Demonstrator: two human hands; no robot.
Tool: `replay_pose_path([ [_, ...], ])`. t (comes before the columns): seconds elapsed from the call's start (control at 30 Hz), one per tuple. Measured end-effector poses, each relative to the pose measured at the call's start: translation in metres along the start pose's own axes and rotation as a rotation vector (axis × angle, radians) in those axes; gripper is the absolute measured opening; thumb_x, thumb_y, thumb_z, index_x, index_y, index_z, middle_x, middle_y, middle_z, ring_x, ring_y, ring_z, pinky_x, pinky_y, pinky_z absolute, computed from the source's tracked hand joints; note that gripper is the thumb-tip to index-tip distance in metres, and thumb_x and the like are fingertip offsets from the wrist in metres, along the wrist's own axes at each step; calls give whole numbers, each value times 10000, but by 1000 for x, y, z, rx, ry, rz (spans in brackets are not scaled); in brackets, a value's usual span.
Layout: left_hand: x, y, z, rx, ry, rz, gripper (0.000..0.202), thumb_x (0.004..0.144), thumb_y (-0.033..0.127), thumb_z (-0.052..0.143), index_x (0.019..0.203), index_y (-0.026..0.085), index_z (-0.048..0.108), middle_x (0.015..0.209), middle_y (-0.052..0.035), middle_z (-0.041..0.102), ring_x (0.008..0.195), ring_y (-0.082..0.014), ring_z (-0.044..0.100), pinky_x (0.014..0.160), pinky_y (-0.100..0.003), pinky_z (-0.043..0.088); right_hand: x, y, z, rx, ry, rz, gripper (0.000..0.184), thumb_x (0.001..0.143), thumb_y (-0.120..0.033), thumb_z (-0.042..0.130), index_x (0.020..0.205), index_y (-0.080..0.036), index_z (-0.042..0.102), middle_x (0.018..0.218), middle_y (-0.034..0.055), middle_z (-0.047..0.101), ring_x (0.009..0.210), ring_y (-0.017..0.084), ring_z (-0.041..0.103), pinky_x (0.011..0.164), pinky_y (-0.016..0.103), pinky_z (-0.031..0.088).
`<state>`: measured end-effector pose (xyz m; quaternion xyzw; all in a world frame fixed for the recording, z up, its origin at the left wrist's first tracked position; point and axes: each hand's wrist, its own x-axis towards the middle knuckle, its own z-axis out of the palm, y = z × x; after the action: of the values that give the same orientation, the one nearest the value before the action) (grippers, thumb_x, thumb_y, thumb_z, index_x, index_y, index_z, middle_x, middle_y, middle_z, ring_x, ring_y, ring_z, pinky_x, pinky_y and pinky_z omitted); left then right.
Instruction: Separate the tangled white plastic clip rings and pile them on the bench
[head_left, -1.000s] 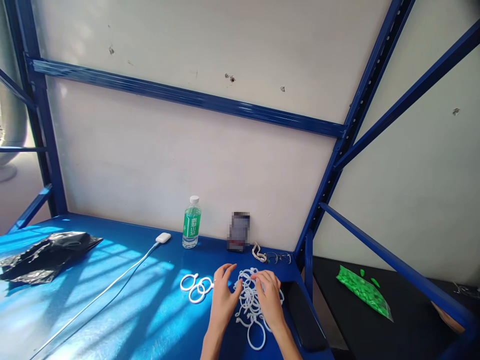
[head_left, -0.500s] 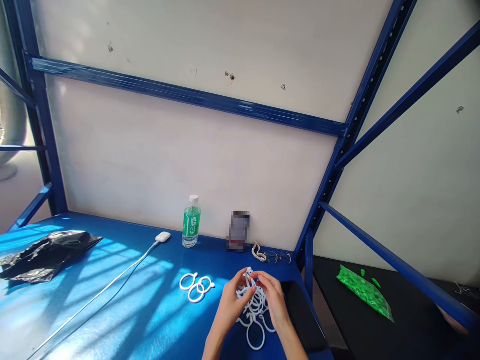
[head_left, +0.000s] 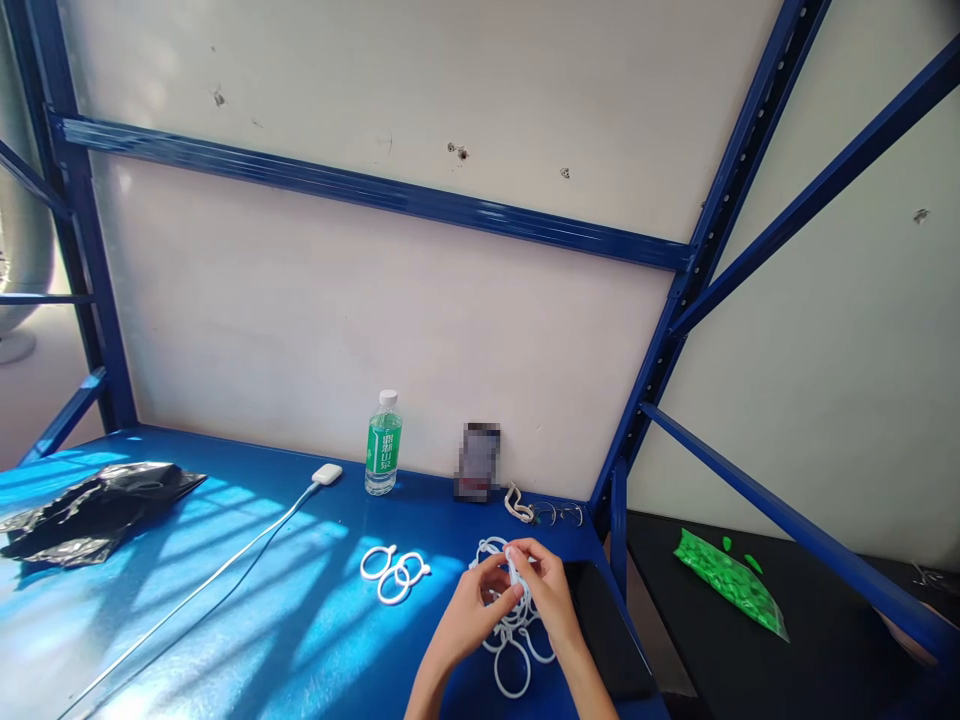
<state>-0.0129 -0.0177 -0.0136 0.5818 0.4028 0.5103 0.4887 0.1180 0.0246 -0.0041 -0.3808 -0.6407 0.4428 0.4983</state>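
Observation:
A pile of white curtain rings point(head_left: 512, 693), each with a small eyelet, lies on the blue tabletop beneath my hands. My left hand point(head_left: 477, 603) is closed, thumb and fingers pinching a white ring over the pile. From the other side my right hand point(head_left: 546, 588) pinches the same small white piece, its fingertips meeting those of the left. The fingers cover most of what is held, so its join is hidden. Left of my hands, several loose white rings point(head_left: 394, 577) overlap on the table.
A water bottle point(head_left: 383, 445), a blurred upright phone-like object point(head_left: 478, 462) and eyeglasses point(head_left: 556, 514) stand along the back. A dark flat device point(head_left: 609, 630) lies right of my hands. Further left are a white charger cable point(head_left: 217, 575) and a black plastic bag point(head_left: 97, 510). Blue frame posts point(head_left: 660, 350) rise at right.
Both hands have shifted slightly, with the right fingers now further over the held ring. More white rings show behind the fingertips. The loose rings at left stay put.

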Motion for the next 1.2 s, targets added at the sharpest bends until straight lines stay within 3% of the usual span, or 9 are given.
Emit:
replay_pose_path([
  [0.17,-2,6,4,-1,-47,-6,576,836,488,548,1294,139,528,885,-82,709,877,-221,652,817,-324,486,-2,-1,-1,0,66,-27,380,786,-541,641,800,-163,688,724,45,641,652,185,568,584,258,459],
  [0.33,-2,-1,20,177,104,17,610,833,550,510,1311,171,528,959,-101,710,906,-247,627,868,-369,464,-4,-3,-3,7,158,-75,364,788,-516,654,836,-158,694,754,59,661,684,194,590,637,272,482],
  [0.47,-3,-8,39,155,227,-44,631,867,578,414,1360,189,475,1158,-130,661,1088,-272,576,1004,-428,386,-5,-6,-4,43,191,-98,358,786,-517,657,865,-169,692,753,53,660,679,192,593,628,271,483],
  [0.6,-6,-6,45,118,237,-13,595,886,565,381,1354,214,487,1328,-102,573,1249,-264,485,1117,-445,257,-7,-11,-3,61,203,-102,350,780,-523,660,829,-176,682,755,49,656,680,190,591,626,263,480],
  [0.87,-14,22,42,208,154,-5,628,887,558,369,1397,196,427,1389,-113,519,1286,-273,470,1068,-397,344,-8,-17,-3,110,226,-75,389,752,-552,674,800,-166,674,700,40,629,576,159,541,529,246,445],
  [0.97,-15,29,40,320,132,-35,602,891,548,367,1382,209,453,1294,-130,605,1161,-303,578,960,-391,427,-8,-16,-4,102,234,-89,370,764,-536,672,791,-167,673,705,40,626,615,166,556,566,250,460],
  [1.07,-13,30,38,334,146,-37,581,891,547,364,1350,215,494,1124,-128,702,990,-303,660,842,-362,475,-8,-14,-5,78,232,-116,347,787,-517,657,789,-170,672,749,53,643,674,182,581,617,262,477],
  [1.2,-10,21,37,279,195,17,557,884,538,395,1319,217,527,1232,-121,645,1107,-287,602,925,-362,445,-8,-12,-4,92,203,-124,331,790,-504,660,802,-173,670,764,57,656,692,193,600,642,276,490],
])
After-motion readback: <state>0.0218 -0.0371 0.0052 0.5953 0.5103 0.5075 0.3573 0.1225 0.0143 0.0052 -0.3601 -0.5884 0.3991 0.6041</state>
